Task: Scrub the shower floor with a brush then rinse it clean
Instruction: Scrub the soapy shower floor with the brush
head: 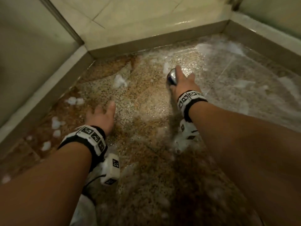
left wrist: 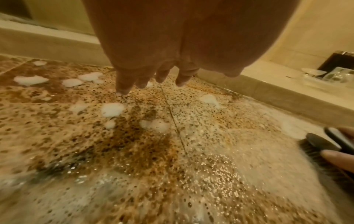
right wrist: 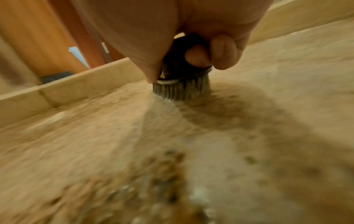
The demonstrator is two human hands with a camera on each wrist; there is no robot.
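Observation:
The speckled shower floor [head: 140, 101] is wet, with brown stains at the left and white foam patches [head: 119, 81]. My right hand [head: 182, 79] grips a dark scrub brush [head: 171, 76] and holds its bristles [right wrist: 180, 91] down on the floor near the far kerb. In the right wrist view curled fingers [right wrist: 222, 51] wrap the brush handle [right wrist: 178, 60]. My left hand [head: 101, 116] hovers just over the floor at the left, fingers [left wrist: 122, 84] straight and spread, holding nothing. The brush [left wrist: 323, 145] also shows at the right edge of the left wrist view.
A raised tiled kerb [head: 146, 43] bounds the floor at the back, left and right. Foam film [head: 228, 51] covers the far right tiles. Beyond the kerb stand clear glass items [left wrist: 325, 75] and a dark box [left wrist: 339, 60].

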